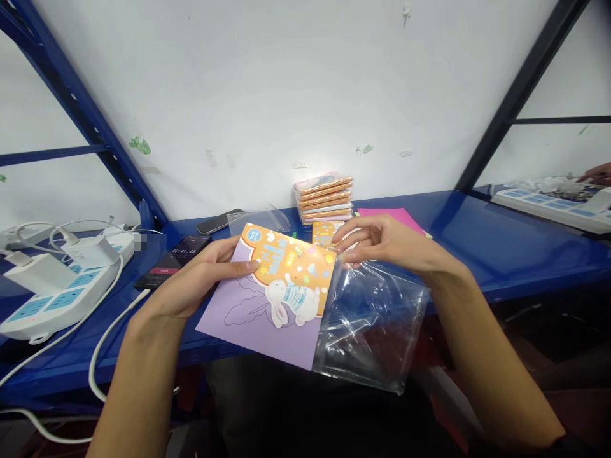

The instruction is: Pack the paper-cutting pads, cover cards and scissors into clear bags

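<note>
My left hand [219, 264] grips an orange and purple card [272, 280] with a white rabbit printed on it, thumb on top and fingers behind. To its right, my right hand [377, 242] pinches the upper edge of a clear plastic bag [372, 324]. The card's right edge meets the bag's left edge, and both are held tilted over the table's front edge. Behind them, a stack of packed cards [325, 198] stands by the wall, with another orange card [324, 234] in front of it, partly hidden by my right hand.
On the blue table [458, 235] lie a pink sheet [394, 219], a clear plastic piece [260, 219], a dark phone [219, 221] and a lit phone [174, 257] with a cable. Power strips [67, 292] sit at both sides. Another person's hand [596, 173] shows far right.
</note>
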The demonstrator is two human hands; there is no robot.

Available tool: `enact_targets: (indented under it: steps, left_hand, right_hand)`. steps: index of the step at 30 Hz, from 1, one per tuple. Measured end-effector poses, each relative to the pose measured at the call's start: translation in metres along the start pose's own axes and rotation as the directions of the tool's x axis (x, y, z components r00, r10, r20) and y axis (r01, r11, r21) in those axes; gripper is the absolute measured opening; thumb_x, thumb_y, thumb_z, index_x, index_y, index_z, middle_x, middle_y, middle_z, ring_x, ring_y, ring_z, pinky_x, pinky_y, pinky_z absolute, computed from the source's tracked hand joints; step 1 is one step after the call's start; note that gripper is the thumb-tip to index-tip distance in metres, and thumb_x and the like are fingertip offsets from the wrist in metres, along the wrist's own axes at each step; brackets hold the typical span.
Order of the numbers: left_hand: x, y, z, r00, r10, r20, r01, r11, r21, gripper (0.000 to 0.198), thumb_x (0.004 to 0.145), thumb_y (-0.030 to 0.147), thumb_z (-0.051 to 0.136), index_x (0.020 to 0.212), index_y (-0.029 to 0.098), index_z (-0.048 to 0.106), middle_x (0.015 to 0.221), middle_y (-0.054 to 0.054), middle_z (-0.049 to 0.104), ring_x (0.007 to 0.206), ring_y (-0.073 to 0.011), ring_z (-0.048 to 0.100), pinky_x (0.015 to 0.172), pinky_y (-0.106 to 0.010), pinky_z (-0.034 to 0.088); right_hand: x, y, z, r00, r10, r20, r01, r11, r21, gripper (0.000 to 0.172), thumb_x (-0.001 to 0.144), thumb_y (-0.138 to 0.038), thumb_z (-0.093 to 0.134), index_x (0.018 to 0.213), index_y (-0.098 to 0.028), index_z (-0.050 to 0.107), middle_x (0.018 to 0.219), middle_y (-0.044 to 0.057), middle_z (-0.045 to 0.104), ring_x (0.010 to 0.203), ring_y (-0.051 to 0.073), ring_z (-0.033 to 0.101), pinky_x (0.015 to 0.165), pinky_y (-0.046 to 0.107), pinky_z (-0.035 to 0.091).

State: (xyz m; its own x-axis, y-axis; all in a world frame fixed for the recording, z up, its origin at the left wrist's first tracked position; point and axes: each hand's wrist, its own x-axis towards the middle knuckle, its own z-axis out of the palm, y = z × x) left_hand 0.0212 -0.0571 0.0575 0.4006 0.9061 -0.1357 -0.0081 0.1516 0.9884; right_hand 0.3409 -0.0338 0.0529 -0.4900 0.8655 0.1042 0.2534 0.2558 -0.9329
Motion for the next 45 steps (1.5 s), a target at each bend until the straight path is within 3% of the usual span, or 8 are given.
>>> enact_targets:
  steps: [5, 25, 36, 41, 45]
  left_hand:
    - [0.000, 0.000, -0.001, 1.000, 0.001, 0.022, -0.001, 1.000, -0.007, 0.043, 0.080, 0.020, 0.084, 0.122, 0.021, 0.073, 0.106, -0.011, 0.082, 0.078, -0.0232, 0.080, 0.066, -0.026, 0.065]
    - [0.001, -0.003, -0.002, 1.000, 0.022, -0.021, -0.020, 0.995, 0.095, 0.055, 0.081, 0.026, 0.082, 0.133, 0.020, 0.067, 0.118, -0.015, 0.079, 0.085, -0.0293, 0.080, 0.069, -0.032, 0.065]
    - [0.002, -0.005, 0.002, 0.983, 0.148, -0.107, -0.134, 0.983, 0.124, 0.063, 0.079, 0.025, 0.084, 0.138, 0.020, 0.064, 0.128, -0.013, 0.075, 0.110, -0.0342, 0.074, 0.081, -0.033, 0.064]
    - [0.002, -0.005, 0.002, 0.974, 0.188, -0.125, -0.171, 0.976, 0.136, 0.058, 0.082, 0.027, 0.083, 0.137, 0.021, 0.065, 0.131, -0.013, 0.074, 0.116, -0.0342, 0.072, 0.083, -0.033, 0.064]
    - [0.000, -0.004, 0.002, 0.978, 0.181, -0.103, -0.167, 0.978, 0.128, 0.055, 0.082, 0.027, 0.083, 0.135, 0.020, 0.066, 0.129, -0.013, 0.074, 0.122, -0.0353, 0.069, 0.083, -0.032, 0.064]
  right_hand:
    - [0.000, 0.001, -0.001, 1.000, -0.020, 0.011, 0.020, 1.000, 0.001, 0.030, 0.074, -0.037, 0.088, 0.101, -0.029, 0.077, 0.096, 0.001, 0.080, 0.096, 0.024, 0.076, 0.085, 0.040, 0.062]
    - [-0.003, 0.000, -0.002, 1.000, 0.000, -0.004, 0.000, 1.000, 0.002, 0.029, 0.077, -0.036, 0.085, 0.103, -0.027, 0.075, 0.101, 0.003, 0.081, 0.100, 0.026, 0.076, 0.087, 0.041, 0.061]
    - [-0.003, 0.009, -0.007, 0.998, -0.030, -0.058, 0.030, 1.000, -0.003, 0.032, 0.078, -0.040, 0.086, 0.105, -0.027, 0.075, 0.098, 0.004, 0.081, 0.088, 0.022, 0.075, 0.078, 0.038, 0.058]
    - [-0.003, 0.009, -0.007, 1.000, 0.000, -0.028, 0.001, 1.000, 0.028, 0.030, 0.080, -0.037, 0.085, 0.106, -0.027, 0.075, 0.086, 0.002, 0.079, 0.080, 0.021, 0.074, 0.075, 0.037, 0.059]
    - [-0.002, 0.007, -0.004, 0.998, -0.003, -0.069, 0.007, 0.999, 0.047, 0.028, 0.079, -0.033, 0.086, 0.104, -0.026, 0.077, 0.089, 0.002, 0.080, 0.083, 0.019, 0.074, 0.076, 0.034, 0.058]
